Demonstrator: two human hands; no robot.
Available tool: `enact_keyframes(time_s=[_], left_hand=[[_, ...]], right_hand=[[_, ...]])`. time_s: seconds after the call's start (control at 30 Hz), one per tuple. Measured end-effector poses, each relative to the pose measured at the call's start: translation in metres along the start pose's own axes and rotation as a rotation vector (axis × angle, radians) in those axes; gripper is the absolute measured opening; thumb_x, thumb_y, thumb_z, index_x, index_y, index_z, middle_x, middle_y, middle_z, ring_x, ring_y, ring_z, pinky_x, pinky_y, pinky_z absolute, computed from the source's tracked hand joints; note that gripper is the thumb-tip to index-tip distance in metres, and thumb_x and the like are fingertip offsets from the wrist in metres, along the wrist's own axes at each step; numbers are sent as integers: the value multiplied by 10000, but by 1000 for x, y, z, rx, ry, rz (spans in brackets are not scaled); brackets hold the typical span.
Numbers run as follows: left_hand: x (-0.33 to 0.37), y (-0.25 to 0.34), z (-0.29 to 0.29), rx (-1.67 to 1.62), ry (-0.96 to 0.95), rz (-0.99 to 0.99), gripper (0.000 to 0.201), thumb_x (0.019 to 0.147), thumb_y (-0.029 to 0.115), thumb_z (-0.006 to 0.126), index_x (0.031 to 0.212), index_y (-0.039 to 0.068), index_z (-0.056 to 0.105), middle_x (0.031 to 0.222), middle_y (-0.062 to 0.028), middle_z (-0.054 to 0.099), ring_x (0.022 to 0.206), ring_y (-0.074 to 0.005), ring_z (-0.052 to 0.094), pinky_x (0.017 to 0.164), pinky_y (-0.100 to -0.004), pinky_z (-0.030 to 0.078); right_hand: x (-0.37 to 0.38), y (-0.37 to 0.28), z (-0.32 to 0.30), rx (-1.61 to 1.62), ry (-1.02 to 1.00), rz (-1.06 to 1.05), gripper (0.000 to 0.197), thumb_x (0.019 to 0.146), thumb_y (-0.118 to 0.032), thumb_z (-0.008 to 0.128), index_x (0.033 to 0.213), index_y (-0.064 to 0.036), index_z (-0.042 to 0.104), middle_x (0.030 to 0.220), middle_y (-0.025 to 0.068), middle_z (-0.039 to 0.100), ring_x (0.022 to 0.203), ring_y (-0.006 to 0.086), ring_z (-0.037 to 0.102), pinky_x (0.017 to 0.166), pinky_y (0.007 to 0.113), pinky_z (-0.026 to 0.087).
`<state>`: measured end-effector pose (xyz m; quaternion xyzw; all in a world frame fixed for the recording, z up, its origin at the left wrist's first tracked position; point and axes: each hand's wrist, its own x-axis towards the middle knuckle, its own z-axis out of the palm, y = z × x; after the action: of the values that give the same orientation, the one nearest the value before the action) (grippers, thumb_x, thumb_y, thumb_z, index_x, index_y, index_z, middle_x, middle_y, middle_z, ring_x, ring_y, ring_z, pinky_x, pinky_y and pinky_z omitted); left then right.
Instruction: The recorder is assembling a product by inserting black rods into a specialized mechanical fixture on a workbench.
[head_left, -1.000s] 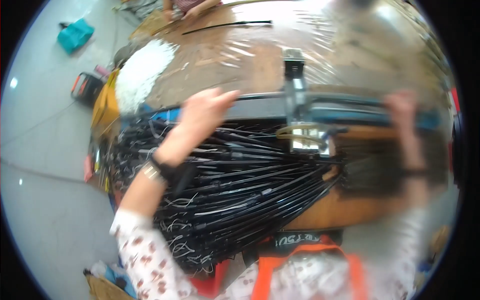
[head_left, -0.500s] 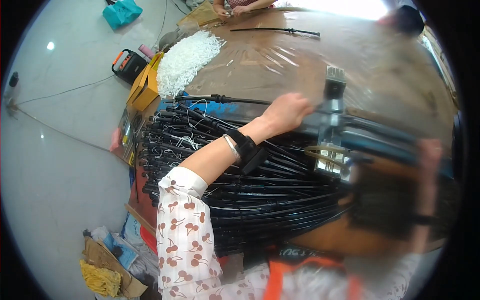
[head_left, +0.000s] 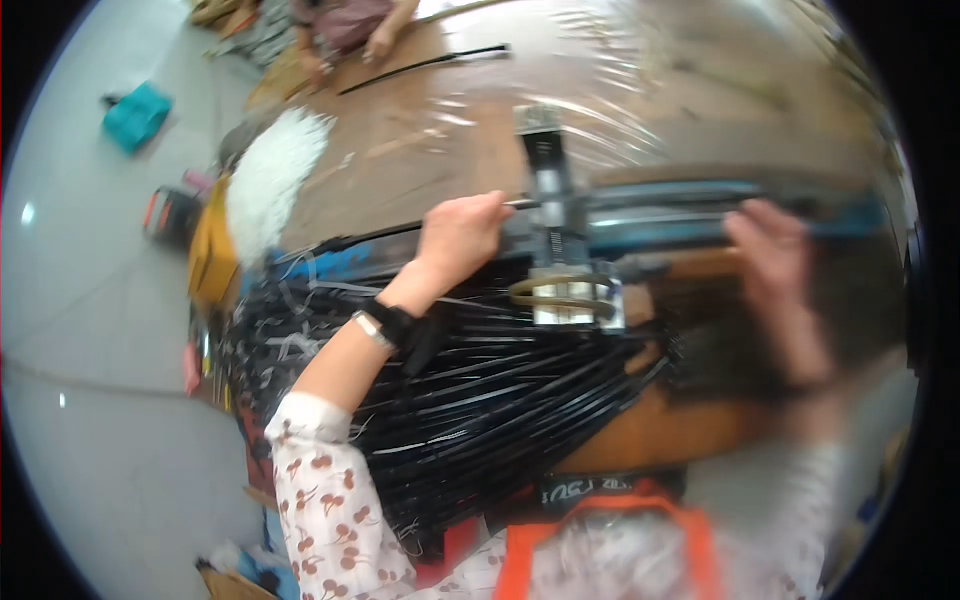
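My left hand is closed around a thin black rod, which slants out to the left and reaches the metal clamp-like fixture on the right. My right hand is smeared by motion, to the right of the fixture and beside the end of a brownish handle-like bar; whether it touches anything is unclear. Below my left hand spreads a thick pile of similar black rods with white cords at their left ends. A tan hose loops over the fixture's lower block.
A heap of small white pieces lies at the far left, beside a yellow box. Another black rod rests on the plastic-covered table. Across from me another person's hands show. A teal bag is on the floor.
The view has shifted, so the table things sit further left. My right hand has come up from the lower right toward the fixture. My left hand is still closed, now nearer the fixture.
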<state>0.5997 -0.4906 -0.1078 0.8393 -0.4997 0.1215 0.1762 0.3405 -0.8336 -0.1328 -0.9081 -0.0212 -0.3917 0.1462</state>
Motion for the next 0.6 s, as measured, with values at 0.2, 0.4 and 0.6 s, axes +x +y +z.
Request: enact_keyframes(time_s=[0.2,0.4,0.6], left_hand=[[4,9,-7,1,-57,-68,202,968,246,582,861,80,537,768,-174,648,764,-422,632,621,-506,482],[0,7,-5,-41,-63,-54,189,971,245,577,877,83,549,787,-171,650,773,-424,628,634,-504,481],[-1,9,-3,8,-57,-56,180,965,223,580,864,78,542,776,-172,640,753,-425,621,627,-503,478]], right_hand=[[-14,-40,-11,-119,-211,-113,344,822,-125,740,1155,-63,680,931,65,693,1017,289,590,873,443,375],[-6,-53,12,29,-254,-42,326,849,-132,725,1170,-88,683,905,51,682,966,269,592,855,429,368],[7,-66,44,343,-330,-33,197,865,-91,703,1046,-29,656,869,109,630,879,298,593,757,404,447]])
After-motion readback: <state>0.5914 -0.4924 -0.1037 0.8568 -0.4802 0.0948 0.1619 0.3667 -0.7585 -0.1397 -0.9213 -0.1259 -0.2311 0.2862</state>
